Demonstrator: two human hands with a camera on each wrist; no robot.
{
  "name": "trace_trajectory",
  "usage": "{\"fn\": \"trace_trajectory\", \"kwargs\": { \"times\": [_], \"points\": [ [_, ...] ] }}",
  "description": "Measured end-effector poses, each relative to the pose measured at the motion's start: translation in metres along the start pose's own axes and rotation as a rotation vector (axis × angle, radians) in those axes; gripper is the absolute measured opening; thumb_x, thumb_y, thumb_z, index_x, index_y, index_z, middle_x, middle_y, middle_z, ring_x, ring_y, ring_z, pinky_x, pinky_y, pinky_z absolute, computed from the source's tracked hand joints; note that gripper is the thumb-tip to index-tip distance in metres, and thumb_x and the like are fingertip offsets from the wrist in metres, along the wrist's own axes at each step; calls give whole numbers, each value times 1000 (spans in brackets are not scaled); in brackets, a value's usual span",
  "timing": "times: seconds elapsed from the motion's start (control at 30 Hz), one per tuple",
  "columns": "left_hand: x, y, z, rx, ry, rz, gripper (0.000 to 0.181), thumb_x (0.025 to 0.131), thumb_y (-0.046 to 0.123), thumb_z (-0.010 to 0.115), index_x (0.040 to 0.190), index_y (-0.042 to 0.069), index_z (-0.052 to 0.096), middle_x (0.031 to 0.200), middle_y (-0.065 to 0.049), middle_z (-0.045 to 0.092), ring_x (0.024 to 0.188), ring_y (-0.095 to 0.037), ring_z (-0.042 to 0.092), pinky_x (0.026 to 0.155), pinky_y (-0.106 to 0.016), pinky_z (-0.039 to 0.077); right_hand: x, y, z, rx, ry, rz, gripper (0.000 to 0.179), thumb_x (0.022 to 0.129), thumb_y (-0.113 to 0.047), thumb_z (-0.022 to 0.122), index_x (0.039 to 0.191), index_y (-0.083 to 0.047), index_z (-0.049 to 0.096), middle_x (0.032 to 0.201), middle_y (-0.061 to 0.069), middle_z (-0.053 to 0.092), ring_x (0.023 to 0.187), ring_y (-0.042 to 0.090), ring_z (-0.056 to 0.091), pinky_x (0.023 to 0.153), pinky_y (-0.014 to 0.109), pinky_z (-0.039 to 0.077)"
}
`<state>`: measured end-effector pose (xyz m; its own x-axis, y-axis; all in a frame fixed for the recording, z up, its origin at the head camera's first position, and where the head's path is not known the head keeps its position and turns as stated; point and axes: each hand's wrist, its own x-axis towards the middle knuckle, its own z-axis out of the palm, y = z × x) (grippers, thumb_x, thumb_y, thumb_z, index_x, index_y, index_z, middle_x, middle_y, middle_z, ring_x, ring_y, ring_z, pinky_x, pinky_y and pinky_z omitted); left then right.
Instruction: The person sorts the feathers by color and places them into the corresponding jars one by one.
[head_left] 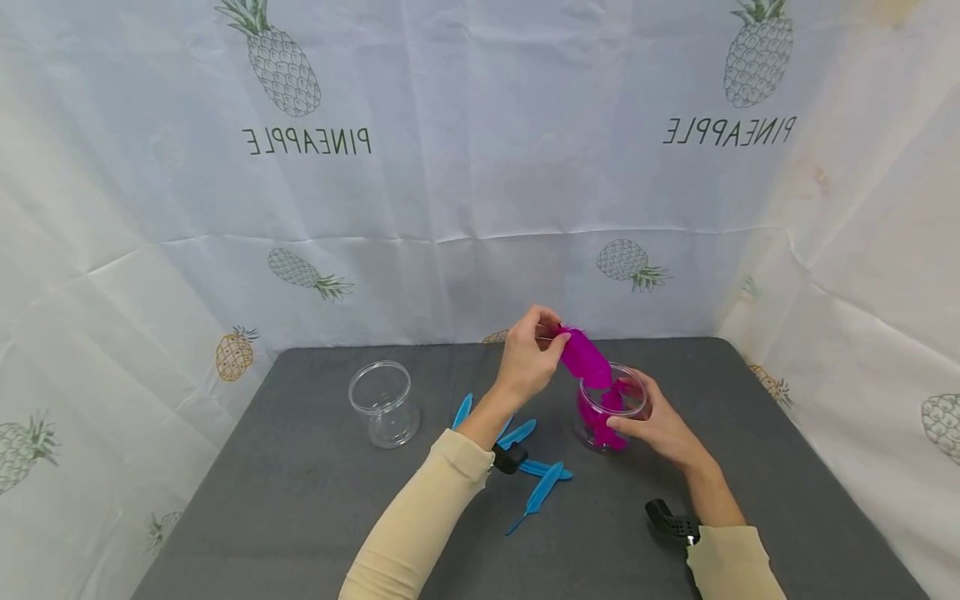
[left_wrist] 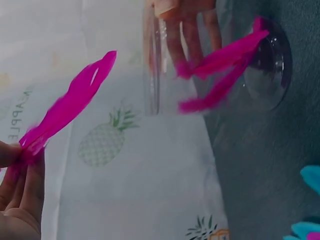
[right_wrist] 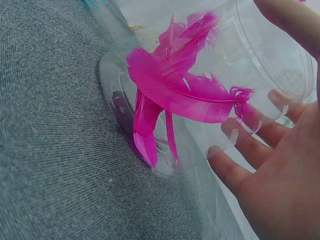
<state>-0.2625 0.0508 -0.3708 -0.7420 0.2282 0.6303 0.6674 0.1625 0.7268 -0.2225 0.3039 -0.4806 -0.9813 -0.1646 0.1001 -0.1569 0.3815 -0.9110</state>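
Note:
My left hand (head_left: 528,354) pinches a magenta feather (head_left: 587,360) by its quill end between thumb and fingers. The feather slants down over the mouth of a clear jar (head_left: 600,411), its tip overlapping the rim in the head view. Several magenta feathers (right_wrist: 185,97) lie crisscrossed inside that jar. Around the jar's right side curls my right hand (head_left: 660,425), thumb near the rim and fingers against the wall. The jar stands on the table, and the left wrist view shows the held feather (left_wrist: 70,107) apart from it.
Several blue feathers (head_left: 542,496) lie on the dark table (head_left: 300,517), partly hidden by my left forearm. A second clear jar (head_left: 385,400) stands at the left, nothing showing inside it. Behind and beside the table hangs a pineapple-print cloth (head_left: 480,167).

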Motion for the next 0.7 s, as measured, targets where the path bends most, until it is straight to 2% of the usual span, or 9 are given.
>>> {"fn": "trace_trajectory", "kwargs": {
  "times": [0.13, 0.33, 0.43, 0.57, 0.7],
  "points": [
    [-3, -3, 11, -5, -8, -37, 17, 95, -1, 68, 108, 2, 57, 99, -14, 65, 92, -23, 69, 80, -20, 56, -1, -1, 0, 18, -5, -10, 97, 92, -22, 77, 160, -6, 10, 155, 25, 32, 134, 47, 44, 100, 56, 50],
    [-8, -12, 27, 17, -31, -50, 17, 95, 0, 68, 108, 2, 57, 98, -12, 65, 89, -18, 69, 78, -18, 56, -1, -2, 1, 32, -9, -17, 96, 92, -20, 77, 159, -5, 10, 154, 24, 32, 133, 45, 45, 96, 28, 52],
    [-10, -17, 34, 43, -52, -59, 16, 96, 0, 68, 109, 2, 58, 97, -10, 65, 88, -15, 68, 77, -16, 55, -2, -3, 1, 44, -14, -23, 96, 92, -19, 77, 159, -4, 10, 154, 24, 31, 133, 45, 45, 92, 19, 50],
    [-13, -20, 41, 86, -89, -62, 15, 97, 3, 67, 109, 2, 59, 97, -8, 65, 86, -11, 65, 76, -14, 53, -3, -4, 1, 49, -17, -24, 96, 92, -18, 76, 159, -5, 10, 154, 24, 30, 132, 46, 45, 91, 19, 50],
    [-16, -23, 48, 145, -116, -30, 16, 97, 4, 67, 110, 2, 59, 96, -5, 64, 83, -8, 64, 75, -11, 52, -4, -5, 0, 43, -20, -15, 95, 92, -18, 76, 160, -5, 9, 155, 24, 30, 132, 46, 46, 92, 25, 54]
  ]
}}
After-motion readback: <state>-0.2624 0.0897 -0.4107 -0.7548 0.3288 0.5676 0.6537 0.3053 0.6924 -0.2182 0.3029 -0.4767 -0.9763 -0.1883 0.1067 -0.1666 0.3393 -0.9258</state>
